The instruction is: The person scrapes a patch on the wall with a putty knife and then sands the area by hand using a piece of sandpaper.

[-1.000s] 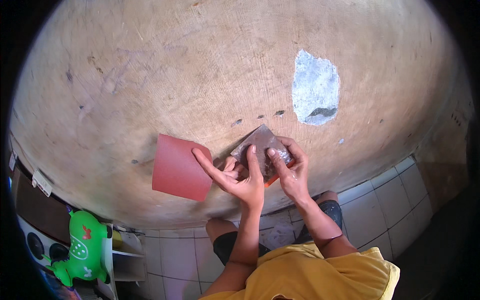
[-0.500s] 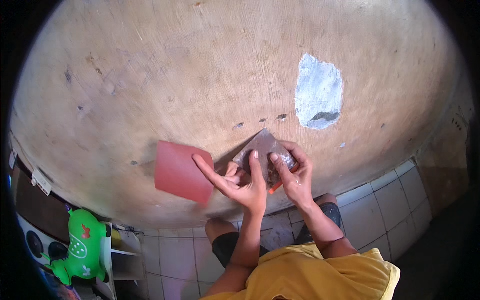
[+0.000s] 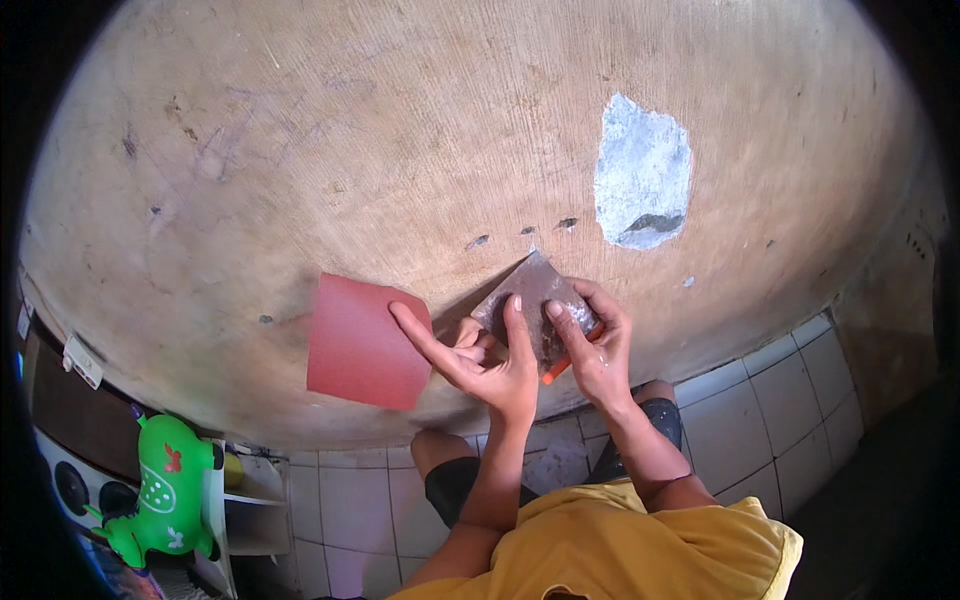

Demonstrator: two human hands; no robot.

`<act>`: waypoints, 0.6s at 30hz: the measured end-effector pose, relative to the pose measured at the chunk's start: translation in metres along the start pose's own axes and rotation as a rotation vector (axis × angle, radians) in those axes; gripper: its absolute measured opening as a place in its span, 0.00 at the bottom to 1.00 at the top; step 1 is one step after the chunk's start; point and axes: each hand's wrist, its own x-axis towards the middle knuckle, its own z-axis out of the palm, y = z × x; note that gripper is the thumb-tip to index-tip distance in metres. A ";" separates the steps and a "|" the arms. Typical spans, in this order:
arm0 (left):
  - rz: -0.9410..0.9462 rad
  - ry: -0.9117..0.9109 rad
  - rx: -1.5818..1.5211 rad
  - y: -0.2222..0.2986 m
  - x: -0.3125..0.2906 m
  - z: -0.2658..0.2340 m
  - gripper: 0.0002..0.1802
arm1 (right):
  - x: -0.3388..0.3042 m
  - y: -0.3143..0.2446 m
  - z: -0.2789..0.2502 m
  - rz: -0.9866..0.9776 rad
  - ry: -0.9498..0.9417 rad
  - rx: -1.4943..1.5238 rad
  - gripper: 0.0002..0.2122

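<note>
Keep scuffed brown flat metal-looking plate [image 3: 538, 308] steady, grasped in right hand [image 3: 603, 362] and thumb-braced by left hand [image 3: 497, 378] before tan plastered wall [image 3: 400, 180], pinching matte red rectangular paper-like sheet [image 3: 360, 345] in left fingers (no creasing).

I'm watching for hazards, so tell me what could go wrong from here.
The red sheet seems held only near one edge by the left hand, so it might slip or crease. The flat plate has a pointed corner in front of the wall, which it might scratch; its edges, if sharp, could nick the right hand.
</note>
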 end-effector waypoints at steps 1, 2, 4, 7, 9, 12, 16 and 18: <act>0.028 0.003 -0.013 0.000 0.000 -0.001 0.51 | -0.001 -0.005 0.002 0.016 -0.005 0.014 0.11; 0.062 0.006 -0.029 -0.001 0.002 -0.001 0.51 | 0.004 -0.002 0.002 -0.057 -0.018 -0.014 0.11; 0.007 -0.003 -0.071 0.003 0.004 0.005 0.50 | 0.013 0.012 -0.003 -0.187 -0.036 -0.080 0.11; 0.103 0.010 -0.023 -0.004 0.005 0.005 0.50 | 0.004 -0.002 0.000 0.002 -0.004 0.027 0.11; 0.122 0.015 -0.012 -0.003 0.008 0.005 0.50 | 0.009 -0.002 0.003 -0.041 0.000 -0.018 0.10; 0.021 -0.023 -0.054 0.007 0.010 0.005 0.51 | 0.011 -0.005 0.002 -0.014 0.001 -0.004 0.10; 0.026 -0.029 -0.114 0.009 0.006 0.005 0.50 | 0.005 0.001 0.000 0.014 0.014 0.031 0.10; 0.005 -0.027 -0.136 0.010 0.006 0.004 0.50 | 0.006 0.000 0.000 -0.017 0.005 0.018 0.10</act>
